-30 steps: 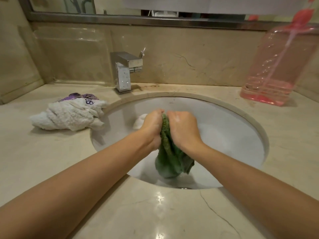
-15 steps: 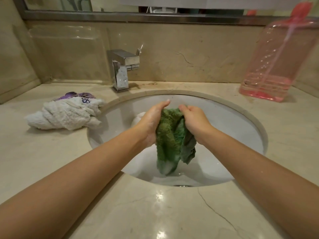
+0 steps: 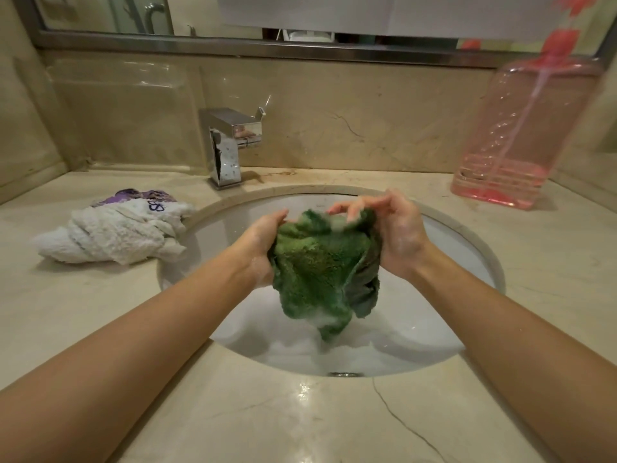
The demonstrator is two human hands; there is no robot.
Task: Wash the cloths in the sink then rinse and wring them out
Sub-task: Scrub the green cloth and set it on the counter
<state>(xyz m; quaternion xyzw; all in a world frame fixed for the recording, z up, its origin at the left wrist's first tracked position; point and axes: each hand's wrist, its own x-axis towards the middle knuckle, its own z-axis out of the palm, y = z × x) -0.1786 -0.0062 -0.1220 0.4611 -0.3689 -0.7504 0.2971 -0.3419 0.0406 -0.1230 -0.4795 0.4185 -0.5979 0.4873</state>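
A soapy green cloth [image 3: 317, 262] was held above the sink [image 3: 467, 235], spread between both hands, its lower end hanging down toward the foamy water [image 3: 384, 349] in the basin. Its left edge was gripped by the left hand [image 3: 263, 248], whose fingers were curled behind the fabric. Its upper right edge was pinched by the right hand [image 3: 390, 232], fingers [image 3: 344, 208] bent over the top. A wrung white cloth [image 3: 113, 233] and a purple one [image 3: 133, 195] lay on the table [image 3: 300, 422], left of the sink. A chrome tap [image 3: 230, 145] and a pink pump bottle [image 3: 524, 135] stood behind.
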